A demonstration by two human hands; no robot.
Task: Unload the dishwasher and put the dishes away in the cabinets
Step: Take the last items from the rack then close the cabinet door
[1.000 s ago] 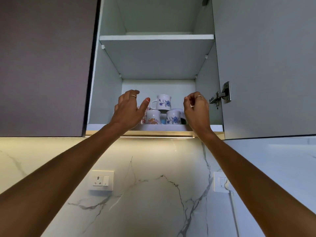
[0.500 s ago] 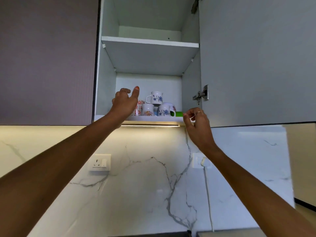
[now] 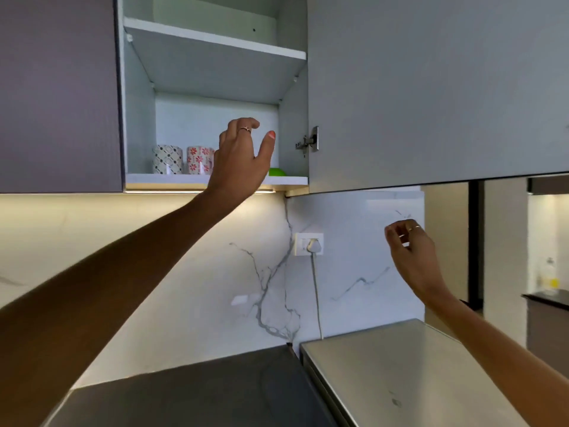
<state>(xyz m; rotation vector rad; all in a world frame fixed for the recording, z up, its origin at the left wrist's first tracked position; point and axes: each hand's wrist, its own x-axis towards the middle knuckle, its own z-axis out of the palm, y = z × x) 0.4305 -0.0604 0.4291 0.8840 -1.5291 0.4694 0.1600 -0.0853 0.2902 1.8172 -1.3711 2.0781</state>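
The wall cabinet stands open, and on its lower shelf (image 3: pixel 295 180) are a black-and-white patterned mug (image 3: pixel 167 159), a red-flowered mug (image 3: pixel 197 160) and the edge of a green item (image 3: pixel 277 171). My left hand (image 3: pixel 240 161) is raised in front of that shelf with fingers loosely curled and thumb out, holding nothing; it hides whatever stands behind it. My right hand (image 3: pixel 411 254) hangs lower, below the open door (image 3: pixel 431 87), fingers loosely curled and empty.
The upper shelf (image 3: pixel 215 38) shows nothing on it. A closed dark cabinet door (image 3: pixel 58 94) is to the left. A wall socket with a plug and cord (image 3: pixel 309 244) sits on the marble backsplash. Below are a dark counter (image 3: pixel 200 389) and a steel appliance top (image 3: pixel 400 365).
My right hand has dropped from the shelf edge to below the door. The view has swung right and down, and my left hand now covers the blue-flowered mugs.
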